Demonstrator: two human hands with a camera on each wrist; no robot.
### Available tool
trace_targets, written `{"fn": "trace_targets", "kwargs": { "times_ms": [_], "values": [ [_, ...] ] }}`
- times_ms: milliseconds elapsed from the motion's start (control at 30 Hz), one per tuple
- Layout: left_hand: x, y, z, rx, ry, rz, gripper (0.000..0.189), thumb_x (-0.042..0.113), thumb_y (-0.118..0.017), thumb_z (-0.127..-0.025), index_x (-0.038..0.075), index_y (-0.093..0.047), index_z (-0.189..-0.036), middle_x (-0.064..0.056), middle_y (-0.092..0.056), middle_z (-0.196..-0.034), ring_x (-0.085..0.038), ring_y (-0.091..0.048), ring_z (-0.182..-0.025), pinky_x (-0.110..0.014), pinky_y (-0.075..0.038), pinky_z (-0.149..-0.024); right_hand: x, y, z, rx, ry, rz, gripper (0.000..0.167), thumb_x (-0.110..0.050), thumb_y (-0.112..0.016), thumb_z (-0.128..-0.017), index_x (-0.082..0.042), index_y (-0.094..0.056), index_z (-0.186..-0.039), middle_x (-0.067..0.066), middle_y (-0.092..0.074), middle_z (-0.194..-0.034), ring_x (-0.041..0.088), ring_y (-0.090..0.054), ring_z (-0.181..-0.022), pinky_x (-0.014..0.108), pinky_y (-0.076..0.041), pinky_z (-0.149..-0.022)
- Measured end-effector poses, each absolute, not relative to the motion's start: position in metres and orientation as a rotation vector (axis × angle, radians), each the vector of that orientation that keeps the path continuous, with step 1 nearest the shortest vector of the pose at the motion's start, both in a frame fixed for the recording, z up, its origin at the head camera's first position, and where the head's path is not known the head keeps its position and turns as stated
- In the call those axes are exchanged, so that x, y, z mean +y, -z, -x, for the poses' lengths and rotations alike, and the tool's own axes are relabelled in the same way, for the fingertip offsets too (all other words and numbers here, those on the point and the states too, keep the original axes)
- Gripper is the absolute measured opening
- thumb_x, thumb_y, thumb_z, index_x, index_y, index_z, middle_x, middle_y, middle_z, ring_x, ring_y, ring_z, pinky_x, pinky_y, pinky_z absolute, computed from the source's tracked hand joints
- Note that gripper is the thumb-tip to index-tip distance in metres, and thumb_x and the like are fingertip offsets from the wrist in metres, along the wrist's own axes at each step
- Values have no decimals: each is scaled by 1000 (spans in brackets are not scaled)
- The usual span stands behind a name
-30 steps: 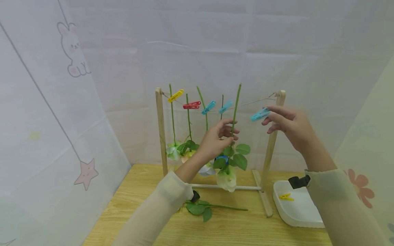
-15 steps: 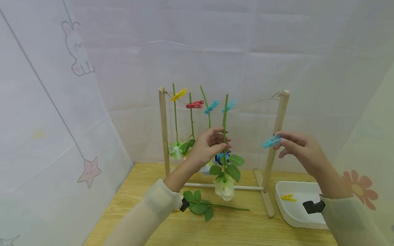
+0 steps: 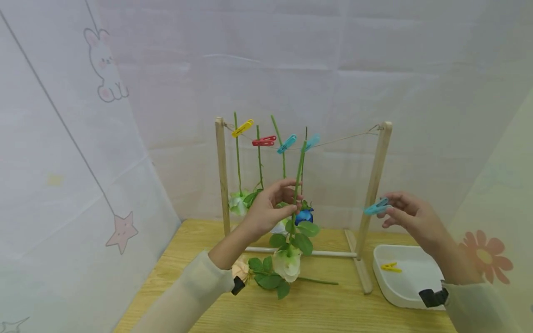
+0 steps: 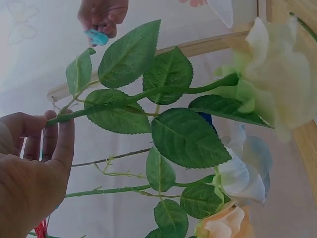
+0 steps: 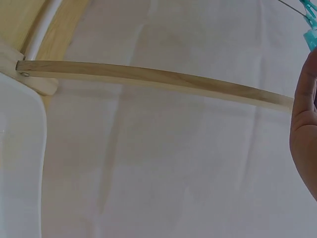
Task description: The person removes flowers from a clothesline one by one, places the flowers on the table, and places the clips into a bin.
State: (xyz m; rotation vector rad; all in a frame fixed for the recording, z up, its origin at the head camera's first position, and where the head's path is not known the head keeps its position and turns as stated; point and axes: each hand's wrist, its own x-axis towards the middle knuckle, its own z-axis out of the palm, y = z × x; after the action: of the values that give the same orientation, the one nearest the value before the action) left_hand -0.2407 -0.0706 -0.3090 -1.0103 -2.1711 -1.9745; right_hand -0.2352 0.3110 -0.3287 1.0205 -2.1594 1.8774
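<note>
My left hand (image 3: 268,208) pinches the green stem of a white rose (image 3: 287,264), which hangs head down in front of the rack. In the left wrist view the rose (image 4: 285,74) and its leaves fill much of the picture. Off to the right, beside the rack's post, my right hand (image 3: 416,222) pinches a light blue clothespin (image 3: 376,206). On the string behind, a yellow clothespin (image 3: 243,128), a red clothespin (image 3: 264,141) and two blue ones hold upside-down flowers, among them a blue rose (image 3: 304,216). The right wrist view shows only part of the right hand (image 5: 306,119).
The wooden rack (image 3: 376,171) stands on the table (image 3: 333,307). A peach rose (image 3: 240,269) with a leafy stem lies before it. At the right, a white tray (image 3: 410,296) contains a yellow clothespin (image 3: 390,267). Printed cloth hangs behind.
My left hand has moved left and down with the white rose, away from the string. The right hand has lowered and gone right, still holding the light blue clothespin.
</note>
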Motion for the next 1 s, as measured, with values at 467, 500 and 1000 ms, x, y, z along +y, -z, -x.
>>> {"fn": "trace_targets", "kwargs": {
  "times_ms": [467, 500, 1000],
  "values": [
    [-92, 321, 227, -2270, 1897, 996, 51, -4, -59, -98, 6, -48, -146, -20, -66, -124, -33, -67, -108, -31, -58, -83, 344, 364, 225, -2151, -2005, -1009, 39, 11, -37, -104, -5, -56, -135, 1, -69, -111, 14, -70, -96, 32, -61, -75],
    [-94, 322, 226, -2288, 1886, 989, 51, -3, -59, -98, 7, -47, -147, -19, -66, -124, -32, -67, -108, -29, -58, -82, 346, 366, 224, -2148, -2016, -1004, 39, 12, -37, -104, -5, -57, -134, 1, -70, -111, 15, -70, -96, 32, -61, -75],
    [-109, 333, 211, -2416, 1691, 1045, 54, -4, -56, -99, 7, -42, -150, -16, -65, -125, -26, -69, -104, -32, -61, -79, 376, 411, 215, -2055, -2235, -937, 41, 10, -29, -106, -2, -55, -136, 1, -68, -118, 16, -68, -103, 33, -61, -80]
  ]
}}
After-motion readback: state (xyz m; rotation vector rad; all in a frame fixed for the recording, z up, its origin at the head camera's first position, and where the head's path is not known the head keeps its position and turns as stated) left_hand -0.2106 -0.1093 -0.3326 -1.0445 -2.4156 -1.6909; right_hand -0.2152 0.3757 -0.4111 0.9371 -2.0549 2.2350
